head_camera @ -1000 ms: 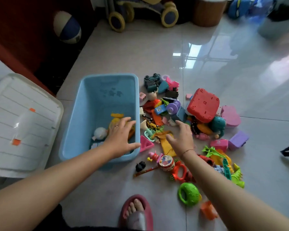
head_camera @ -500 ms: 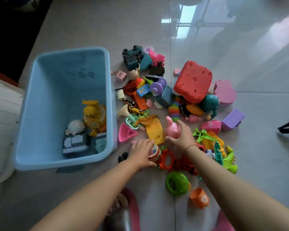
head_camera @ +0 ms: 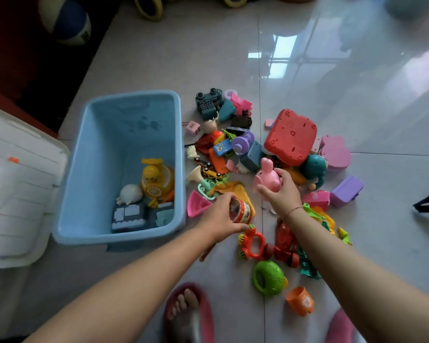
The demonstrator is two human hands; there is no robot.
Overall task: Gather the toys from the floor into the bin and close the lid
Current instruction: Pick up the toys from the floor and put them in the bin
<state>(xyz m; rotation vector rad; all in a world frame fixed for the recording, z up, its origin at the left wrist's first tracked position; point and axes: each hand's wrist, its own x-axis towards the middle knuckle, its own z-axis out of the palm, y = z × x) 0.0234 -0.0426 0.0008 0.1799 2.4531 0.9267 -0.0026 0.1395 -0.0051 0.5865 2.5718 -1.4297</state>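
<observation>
The light blue bin (head_camera: 84, 154) stands open on the tiled floor, with a yellow duck toy (head_camera: 154, 179), a white round toy (head_camera: 130, 194) and a dark block toy (head_camera: 128, 216) inside. Its white lid (head_camera: 18, 189) lies to the left. A heap of plastic toys (head_camera: 233, 154) spreads right of the bin. My left hand (head_camera: 221, 217) grips a small red-banded drum (head_camera: 242, 211) just above the floor. My right hand (head_camera: 280, 191) holds a pink rabbit toy (head_camera: 266, 178) lifted over the heap.
A red toy case (head_camera: 290, 136), a purple box (head_camera: 347, 190), a green ring toy (head_camera: 269, 277) and an orange cup (head_camera: 301, 300) lie around. My slippered feet (head_camera: 187, 313) stand near the bottom edge. A ball (head_camera: 67, 21) and a wheeled toy (head_camera: 149, 7) sit at the back.
My left hand left the bin, reached down and closed on the drum. My right hand picked the pink rabbit out of the heap and raised it.
</observation>
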